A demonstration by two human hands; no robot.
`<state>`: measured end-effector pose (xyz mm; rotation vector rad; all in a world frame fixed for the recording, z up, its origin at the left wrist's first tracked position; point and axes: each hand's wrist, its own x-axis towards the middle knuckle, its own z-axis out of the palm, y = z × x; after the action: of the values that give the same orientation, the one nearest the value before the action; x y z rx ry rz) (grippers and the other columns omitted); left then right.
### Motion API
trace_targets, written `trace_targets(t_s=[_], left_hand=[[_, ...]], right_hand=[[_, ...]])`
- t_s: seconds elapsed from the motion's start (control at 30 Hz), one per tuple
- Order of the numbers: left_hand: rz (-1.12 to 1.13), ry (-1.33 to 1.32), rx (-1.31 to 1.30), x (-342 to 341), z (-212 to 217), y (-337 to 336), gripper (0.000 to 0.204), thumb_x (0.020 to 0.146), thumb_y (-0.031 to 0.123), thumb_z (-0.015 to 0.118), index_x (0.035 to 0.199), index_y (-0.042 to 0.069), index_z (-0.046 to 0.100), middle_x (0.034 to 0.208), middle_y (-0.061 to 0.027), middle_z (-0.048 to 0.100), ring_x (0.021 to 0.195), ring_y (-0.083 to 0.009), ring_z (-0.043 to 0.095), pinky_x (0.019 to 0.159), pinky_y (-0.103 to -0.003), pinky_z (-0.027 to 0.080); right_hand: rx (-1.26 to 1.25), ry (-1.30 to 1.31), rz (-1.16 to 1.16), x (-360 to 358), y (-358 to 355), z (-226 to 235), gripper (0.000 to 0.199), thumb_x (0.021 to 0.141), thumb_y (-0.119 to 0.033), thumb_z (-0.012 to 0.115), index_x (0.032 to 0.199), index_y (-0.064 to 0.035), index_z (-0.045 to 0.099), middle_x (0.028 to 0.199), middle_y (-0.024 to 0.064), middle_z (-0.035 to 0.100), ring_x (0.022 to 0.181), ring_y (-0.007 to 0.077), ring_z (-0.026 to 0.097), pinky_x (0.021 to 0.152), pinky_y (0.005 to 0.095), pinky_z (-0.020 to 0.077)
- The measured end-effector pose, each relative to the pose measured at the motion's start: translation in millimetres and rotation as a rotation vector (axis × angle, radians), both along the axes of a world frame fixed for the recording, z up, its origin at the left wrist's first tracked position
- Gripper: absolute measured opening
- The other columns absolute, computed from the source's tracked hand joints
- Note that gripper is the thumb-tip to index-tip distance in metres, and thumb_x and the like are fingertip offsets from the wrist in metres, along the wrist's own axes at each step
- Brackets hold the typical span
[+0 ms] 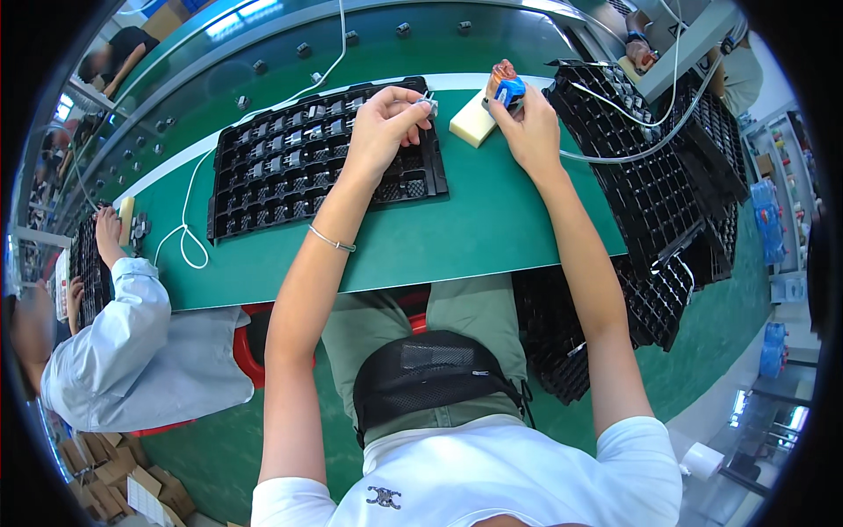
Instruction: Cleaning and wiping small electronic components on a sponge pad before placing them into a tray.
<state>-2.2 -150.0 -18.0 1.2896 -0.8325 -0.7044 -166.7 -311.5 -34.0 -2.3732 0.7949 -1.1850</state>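
Above the right end of a black compartment tray (303, 211), my left hand (384, 127) pinches a small grey-and-silver part (428, 105) between thumb and fingertips. My right hand (534, 133) is closed around a blue object with a crumpled orange-brown top (507, 86); its exact kind I cannot make out. Just below that object, a cream foam-like block (472, 125) lies on the green table (421, 250). Several small dark and silver parts (281, 164) sit in rows in the tray, while its nearer pockets show bare textured bottoms.
Black trays (628, 158) are stacked at the right, with more below table height. A white cord (184, 230) lies left of the tray; a clear hose (632, 158) crosses the right side. Small parts (303, 49) dot the green belt behind. A co-worker (123, 325) sits at left.
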Motion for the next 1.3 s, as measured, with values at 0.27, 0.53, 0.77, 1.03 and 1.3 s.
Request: trace_targets(t_s=[0.27, 0.53, 0.77, 1.03, 1.3], left_hand=[[-0.026, 0.007, 0.025, -1, 2, 1, 0.026, 0.089, 0.017, 0.066, 0.105, -0.002, 0.06, 0.077, -0.0072, 0.066, 0.06, -0.0081, 0.054, 0.055, -0.02, 0.041], [-0.009, 0.018, -0.02, 0, 1, 1, 0.023, 0.086, 0.016, 0.067, 0.1, -0.001, 0.062, 0.076, -0.0064, 0.067, 0.057, -0.0063, 0.054, 0.051, -0.019, 0.04], [-0.006, 0.009, -0.024, -1, -1, 2, 0.023, 0.086, 0.017, 0.068, 0.1, 0.0, 0.062, 0.075, -0.0055, 0.067, 0.057, -0.0057, 0.054, 0.051, -0.019, 0.039], [-0.004, 0.013, -0.026, -1, -1, 1, 0.024, 0.086, 0.018, 0.069, 0.1, 0.0, 0.062, 0.076, -0.0061, 0.067, 0.056, -0.0061, 0.054, 0.051, -0.019, 0.04], [-0.009, 0.007, -0.022, -1, 0, 1, 0.024, 0.086, 0.018, 0.069, 0.1, -0.001, 0.062, 0.076, -0.0066, 0.067, 0.057, -0.0065, 0.054, 0.051, -0.019, 0.04]], right_hand=[[-0.021, -0.022, -0.015, 2, -3, -4, 0.035, 0.079, -0.031, 0.071, 0.088, 0.0009, 0.062, 0.073, 0.0103, 0.059, 0.058, 0.0191, 0.056, 0.057, 0.0327, 0.0449], [0.308, -0.215, 0.022, 3, -28, -6, 0.032, 0.084, -0.029, 0.072, 0.09, 0.0014, 0.066, 0.068, 0.0046, 0.06, 0.053, 0.0111, 0.053, 0.05, 0.0265, 0.0396], [1.213, -0.672, 0.318, -20, -40, 6, 0.018, 0.09, -0.025, 0.065, 0.089, -0.0075, 0.059, 0.072, -0.002, 0.054, 0.058, 0.0062, 0.044, 0.054, 0.0236, 0.0342], [0.988, -0.539, 0.268, -16, -31, 8, 0.018, 0.089, -0.023, 0.068, 0.09, -0.0058, 0.063, 0.071, -0.0015, 0.057, 0.054, 0.005, 0.046, 0.05, 0.0214, 0.0343], [0.19, -0.219, 0.13, -3, -3, 5, 0.02, 0.082, -0.015, 0.074, 0.092, 0.0014, 0.066, 0.075, 0.0007, 0.064, 0.064, 0.0046, 0.056, 0.055, 0.0198, 0.041]])
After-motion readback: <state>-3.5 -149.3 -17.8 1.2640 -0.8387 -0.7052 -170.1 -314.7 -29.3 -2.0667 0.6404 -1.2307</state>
